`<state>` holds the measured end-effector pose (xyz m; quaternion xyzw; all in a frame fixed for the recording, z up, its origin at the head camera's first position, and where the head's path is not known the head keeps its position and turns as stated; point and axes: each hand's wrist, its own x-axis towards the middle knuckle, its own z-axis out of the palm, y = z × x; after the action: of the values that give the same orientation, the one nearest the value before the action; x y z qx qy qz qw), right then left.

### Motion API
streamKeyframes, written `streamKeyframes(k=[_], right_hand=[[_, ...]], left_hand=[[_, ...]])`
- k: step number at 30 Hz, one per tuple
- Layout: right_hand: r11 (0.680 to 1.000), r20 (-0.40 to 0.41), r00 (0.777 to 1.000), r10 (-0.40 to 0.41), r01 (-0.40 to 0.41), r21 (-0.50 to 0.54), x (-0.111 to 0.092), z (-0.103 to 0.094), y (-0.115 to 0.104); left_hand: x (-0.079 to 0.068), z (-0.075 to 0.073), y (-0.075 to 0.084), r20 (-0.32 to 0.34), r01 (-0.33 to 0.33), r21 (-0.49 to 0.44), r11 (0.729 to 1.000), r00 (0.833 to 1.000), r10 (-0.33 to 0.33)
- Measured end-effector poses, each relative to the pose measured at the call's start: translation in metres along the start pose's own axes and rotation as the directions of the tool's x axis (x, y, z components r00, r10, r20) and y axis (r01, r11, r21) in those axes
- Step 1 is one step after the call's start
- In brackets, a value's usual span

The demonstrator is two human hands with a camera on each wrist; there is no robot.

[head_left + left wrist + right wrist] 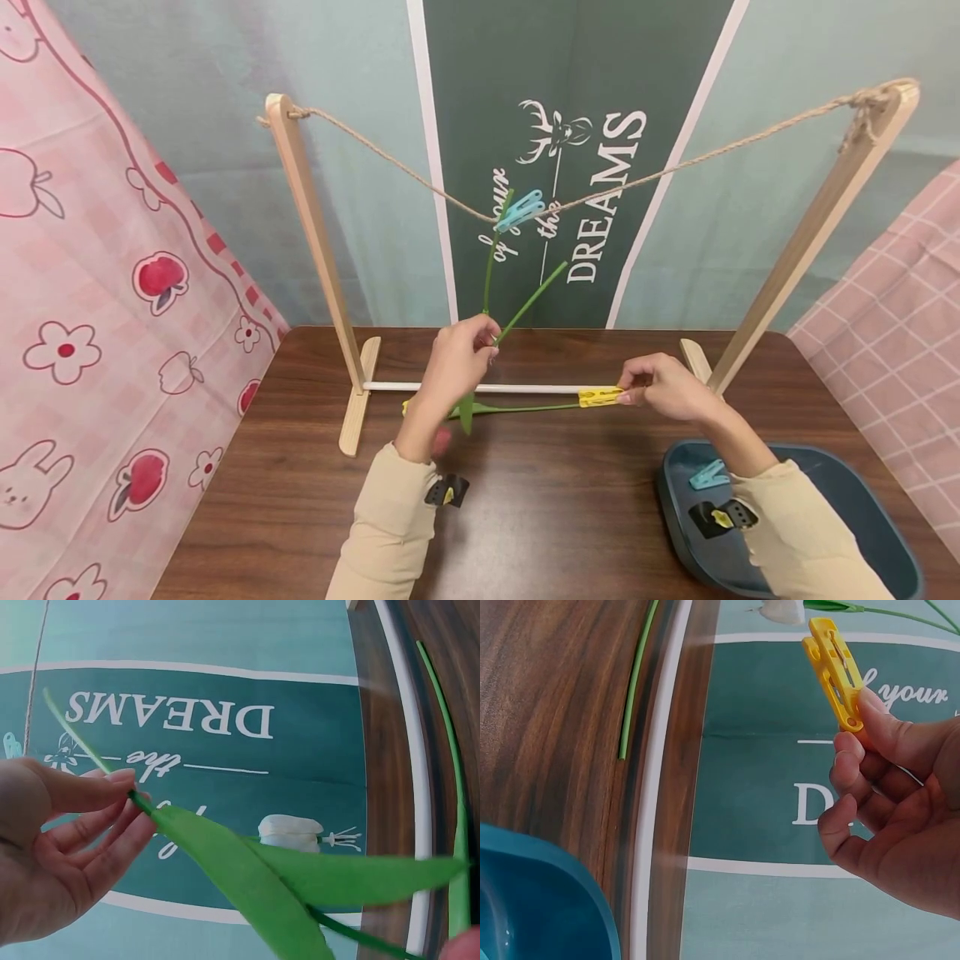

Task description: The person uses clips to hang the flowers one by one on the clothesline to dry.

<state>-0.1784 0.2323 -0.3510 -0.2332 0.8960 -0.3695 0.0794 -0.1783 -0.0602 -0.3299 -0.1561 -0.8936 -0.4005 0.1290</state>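
My left hand (pixel 461 358) pinches the green stem (pixel 139 801) of an artificial flower between thumb and fingers. Broad leaves (pixel 225 862) spread below the fingertips, and a blurred pink patch (pixel 441 440) shows under the wrist. My right hand (pixel 667 387) holds a yellow clothespin (pixel 834 671) by one end; nothing is seen in its other end. A light-blue clothespin (pixel 521 210) grips a second stem (pixel 490 271) on the sagging rope (pixel 397 162). This flower hangs head down, its white bloom (pixel 289 832) hidden behind my left hand in the head view.
Wooden posts (pixel 318 242) hold up the rope, with a white rod (pixel 525 388) joining them low down. Another green stem (pixel 525 409) lies on the table (pixel 547 517) before the rod. A blue basin (pixel 885 533) at front right contains a light-blue clothespin (pixel 708 475).
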Motion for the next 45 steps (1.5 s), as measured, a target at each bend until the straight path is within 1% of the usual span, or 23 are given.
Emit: streamKeyframes(k=[6,8,12,22,32,45], right_hand=[[1.000,0.006,1.000,0.004,-0.004,0.009,0.000,0.000,0.000],[1.000,0.006,1.000,0.000,0.000,0.009,0.000,0.000,0.000],[1.000,0.008,1.000,-0.007,0.007,0.002,0.001,0.000,-0.001],[1.000,0.009,1.000,0.009,-0.008,-0.016,0.001,0.000,-0.001],[0.999,0.005,1.000,0.017,-0.017,-0.027,0.001,-0.001,-0.002],[0.999,0.007,1.000,0.014,-0.014,-0.036,0.001,-0.001,-0.001]], left_hand=[[0.003,0.001,0.003,-0.079,0.000,-0.069,0.998,0.997,-0.006],[0.005,0.002,0.003,-0.091,0.002,-0.087,0.996,0.996,-0.010],[0.008,0.005,0.003,-0.086,0.018,-0.107,0.994,0.996,-0.027],[0.015,0.008,0.007,-0.118,-0.003,-0.088,0.996,0.993,-0.008],[0.024,0.011,0.012,-0.132,0.010,-0.109,0.994,0.991,-0.025],[0.035,0.012,0.022,-0.178,-0.022,-0.060,0.998,0.984,0.011]])
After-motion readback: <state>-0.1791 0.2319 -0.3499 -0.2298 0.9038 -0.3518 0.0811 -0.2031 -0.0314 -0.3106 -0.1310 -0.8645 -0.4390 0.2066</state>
